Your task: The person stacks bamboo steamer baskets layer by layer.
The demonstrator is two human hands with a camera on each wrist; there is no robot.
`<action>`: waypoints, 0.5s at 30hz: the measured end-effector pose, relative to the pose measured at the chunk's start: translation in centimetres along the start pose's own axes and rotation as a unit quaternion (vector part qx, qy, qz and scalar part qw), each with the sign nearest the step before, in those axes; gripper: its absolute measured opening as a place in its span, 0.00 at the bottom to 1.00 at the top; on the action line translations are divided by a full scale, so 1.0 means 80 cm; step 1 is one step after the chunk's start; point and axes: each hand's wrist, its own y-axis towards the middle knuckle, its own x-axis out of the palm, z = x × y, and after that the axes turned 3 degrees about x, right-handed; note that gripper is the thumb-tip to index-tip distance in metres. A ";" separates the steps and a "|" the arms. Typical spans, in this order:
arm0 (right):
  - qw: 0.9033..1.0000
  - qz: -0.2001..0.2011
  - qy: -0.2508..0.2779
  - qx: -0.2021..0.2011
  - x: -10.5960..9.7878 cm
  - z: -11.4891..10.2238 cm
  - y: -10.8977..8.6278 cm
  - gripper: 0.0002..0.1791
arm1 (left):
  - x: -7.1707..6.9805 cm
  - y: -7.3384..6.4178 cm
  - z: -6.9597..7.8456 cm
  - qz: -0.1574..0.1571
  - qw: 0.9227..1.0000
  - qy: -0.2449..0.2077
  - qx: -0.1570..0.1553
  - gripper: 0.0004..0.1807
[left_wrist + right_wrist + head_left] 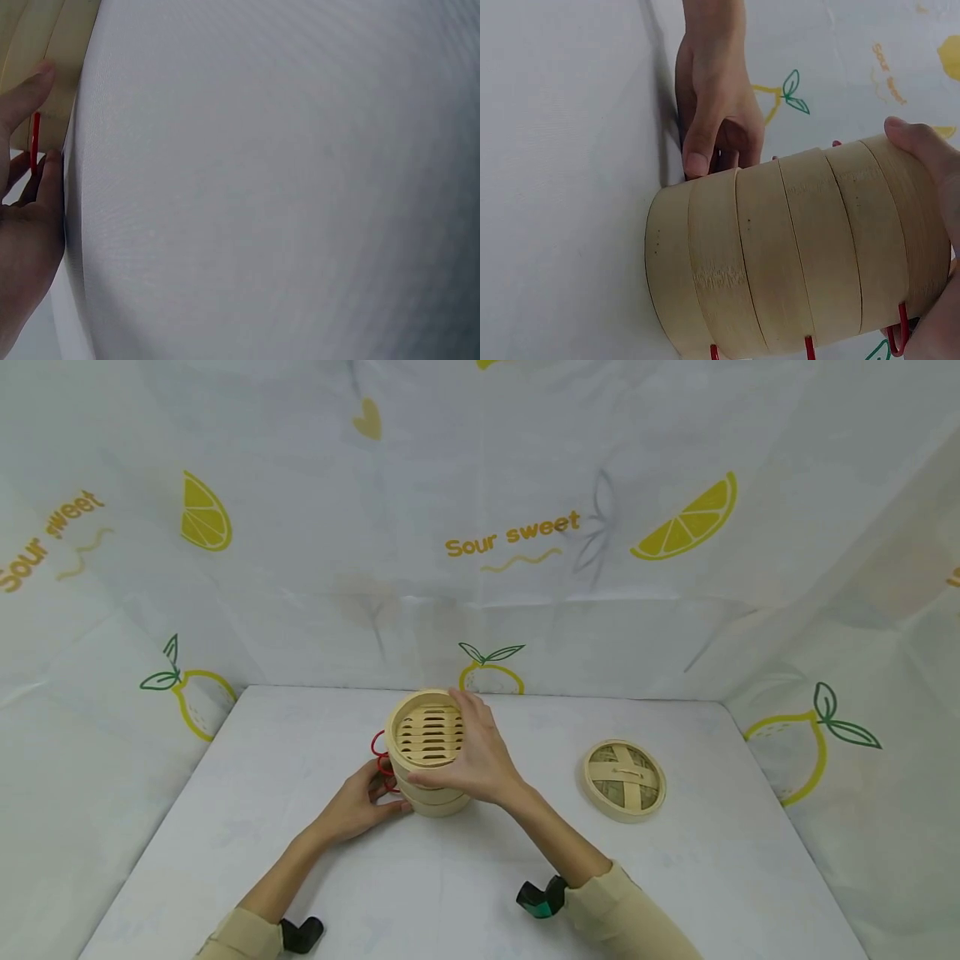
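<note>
Straddling the steamer (pixel 429 735) from above, the right hand (pixel 483 758) grips with thumb and fingers spread. The left hand (pixel 356 807) pinches the base, probably for steadiness.

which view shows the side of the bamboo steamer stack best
The right wrist view, where the bamboo steamer stack looms large, its side and seams clear. The head view shows mainly its slotted top, with some side below; the left wrist view catches only a cropped part, by the left hand.
</note>
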 end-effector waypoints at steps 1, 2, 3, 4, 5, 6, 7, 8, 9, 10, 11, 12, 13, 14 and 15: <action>1.000 -0.001 -0.005 0.003 0.000 -0.001 0.001 0.74 | 0.000 0.000 0.000 0.000 1.000 0.001 0.000 0.43; 1.000 -0.003 -0.010 0.006 0.000 -0.002 0.001 0.74 | 0.000 0.000 0.001 0.001 1.000 0.001 -0.001 0.43; 1.000 -0.005 -0.016 0.010 0.000 -0.003 0.002 0.74 | 0.000 0.000 0.001 0.000 1.000 0.002 -0.001 0.44; 1.000 -0.007 -0.021 0.013 -0.001 -0.004 0.002 0.74 | 0.000 0.000 0.002 0.000 1.000 0.002 -0.002 0.44; 1.000 -0.008 -0.024 0.015 -0.001 -0.005 0.002 0.74 | -0.001 0.000 0.002 0.000 1.000 0.003 -0.002 0.44; 0.999 -0.009 -0.027 0.017 -0.001 -0.005 0.003 0.74 | -0.001 0.000 0.002 0.000 1.000 0.003 -0.002 0.44; 0.999 -0.011 -0.033 0.019 -0.002 -0.005 0.003 0.75 | -0.001 0.000 0.003 0.000 1.000 0.004 -0.002 0.44; 0.999 -0.013 -0.037 0.019 -0.002 -0.006 0.003 0.75 | -0.001 0.000 0.003 0.000 1.000 0.004 -0.002 0.44; 0.999 -0.014 -0.040 0.019 -0.002 -0.006 0.003 0.75 | -0.001 0.000 0.003 0.000 1.000 0.004 -0.002 0.44; 0.999 -0.015 -0.042 0.018 -0.003 -0.006 0.003 0.75 | -0.001 0.000 0.003 0.000 1.000 0.005 -0.002 0.44; 0.999 -0.015 -0.043 0.016 -0.003 -0.007 0.003 0.75 | -0.001 -0.001 0.003 0.000 1.000 0.005 -0.002 0.44; 0.999 -0.016 -0.045 0.015 -0.003 -0.007 0.003 0.75 | 0.000 -0.001 0.002 0.001 1.000 0.006 -0.002 0.44; 0.999 -0.017 -0.046 0.014 -0.004 -0.007 0.003 0.75 | 0.000 -0.001 0.002 0.001 1.000 0.007 -0.003 0.44; 0.999 -0.017 -0.047 0.014 -0.004 -0.007 0.003 0.75 | 0.000 -0.001 0.001 0.002 1.000 0.010 -0.003 0.44; 0.999 -0.018 -0.049 0.015 -0.004 -0.007 0.003 0.75 | 0.000 -0.002 0.000 0.004 1.000 0.011 -0.004 0.44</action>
